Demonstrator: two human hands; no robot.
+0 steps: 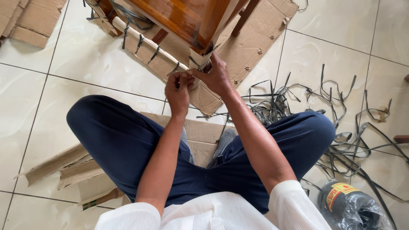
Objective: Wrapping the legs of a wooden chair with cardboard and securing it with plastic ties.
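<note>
I sit cross-legged on a tiled floor in dark blue trousers. A brown wooden furniture piece (183,19) stands in front of me, its corner wrapped in cardboard (200,57). My left hand (178,89) pinches the end of a cardboard-wrapped rail (149,44) bound with dark straps. My right hand (216,76) presses against the wrapped corner right beside it, fingers curled on the wrapping. The two hands touch each other.
A flat cardboard sheet (251,47) lies under the furniture. A tangle of cut dark plastic straps (332,115) spreads to the right. Folded cardboard pieces (59,168) lie at lower left, more (30,21) at upper left. A dark bag in clear plastic (347,208) sits at lower right.
</note>
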